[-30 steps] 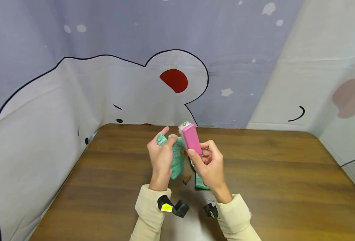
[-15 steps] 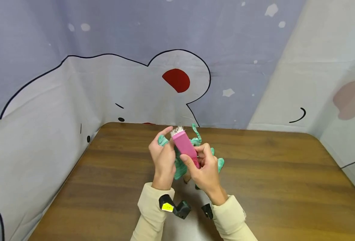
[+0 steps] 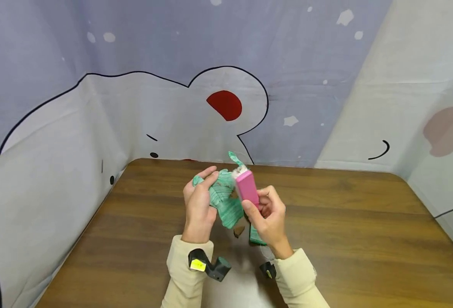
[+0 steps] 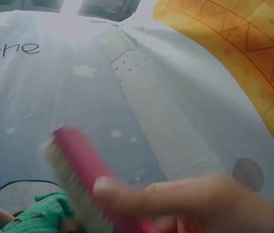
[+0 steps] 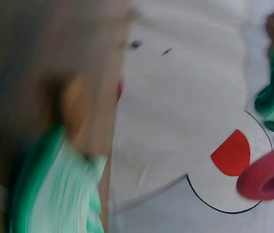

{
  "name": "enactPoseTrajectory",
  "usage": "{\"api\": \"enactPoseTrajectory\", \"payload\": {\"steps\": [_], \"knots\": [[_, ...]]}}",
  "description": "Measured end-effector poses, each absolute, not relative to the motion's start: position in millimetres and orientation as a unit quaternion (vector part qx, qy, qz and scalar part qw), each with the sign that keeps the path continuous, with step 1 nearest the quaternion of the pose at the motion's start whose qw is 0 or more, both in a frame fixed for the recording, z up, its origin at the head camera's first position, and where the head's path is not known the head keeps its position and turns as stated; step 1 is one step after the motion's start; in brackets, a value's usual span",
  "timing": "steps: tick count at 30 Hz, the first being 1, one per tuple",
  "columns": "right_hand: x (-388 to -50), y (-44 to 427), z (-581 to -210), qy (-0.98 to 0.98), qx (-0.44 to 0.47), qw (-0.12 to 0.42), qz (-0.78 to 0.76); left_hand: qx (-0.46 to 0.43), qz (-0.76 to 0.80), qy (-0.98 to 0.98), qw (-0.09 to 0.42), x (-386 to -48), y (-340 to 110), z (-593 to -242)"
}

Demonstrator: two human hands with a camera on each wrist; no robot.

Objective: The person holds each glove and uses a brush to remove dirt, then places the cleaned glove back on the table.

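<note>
My right hand point(image 3: 269, 216) grips a pink brush point(image 3: 247, 188) by its handle, with its white bristles facing left. My left hand point(image 3: 198, 209) holds a soft green ribbed fabric item point(image 3: 226, 205), thumb over its upper part. A thin green strip sticks up behind the brush head. The brush head is right beside the fabric; whether the bristles touch it I cannot tell. In the left wrist view, the brush point(image 4: 86, 160) stands before the green fabric point(image 4: 40, 213), which has brownish marks. The handle's end point(image 5: 267, 177) has a hole in the right wrist view.
Below the hands are a small brown piece point(image 3: 239, 231) and another green ribbed piece point(image 3: 256, 236), partly hidden by the right hand. The wooden table point(image 3: 345, 231) reaches back to a printed curtain point(image 3: 288, 85). A wrist camera point(image 3: 216, 268) juts out from the left sleeve.
The brush first swung up and left across the fabric, then came back right and more upright. The left hand shifted slightly left and turned, showing more of the green fabric.
</note>
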State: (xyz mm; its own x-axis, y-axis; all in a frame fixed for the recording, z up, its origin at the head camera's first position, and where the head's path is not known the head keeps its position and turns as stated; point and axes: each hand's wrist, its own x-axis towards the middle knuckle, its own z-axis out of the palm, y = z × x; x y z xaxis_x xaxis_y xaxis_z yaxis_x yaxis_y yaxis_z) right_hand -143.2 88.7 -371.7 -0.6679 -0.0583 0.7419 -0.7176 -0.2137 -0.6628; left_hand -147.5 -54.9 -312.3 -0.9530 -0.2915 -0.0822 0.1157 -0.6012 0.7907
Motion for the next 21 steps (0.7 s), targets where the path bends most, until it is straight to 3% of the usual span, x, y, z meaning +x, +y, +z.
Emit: {"api": "enactPoseTrajectory", "payload": {"steps": [3, 6, 14, 21], "knots": [[-143.1, 93.2, -364.2, -0.463, 0.353, 0.184, 0.792, 0.106, -0.859, -0.483, 0.133, -148.2, -48.2, -315.4], [-139.2, 93.9, -353.2, -0.429, 0.356, 0.180, 0.810, 0.100, -0.829, -0.527, 0.158, -149.5, -42.8, -318.0], [-121.8, 89.0, -330.3, -0.523, 0.295, 0.180, 0.779, 0.036, -0.813, -0.558, 0.165, -150.1, -32.6, -320.8], [-124.2, 88.9, -339.9, -0.668, 0.228, 0.170, 0.688, 0.001, -0.771, -0.609, 0.187, -146.3, -37.6, -318.3]]}}
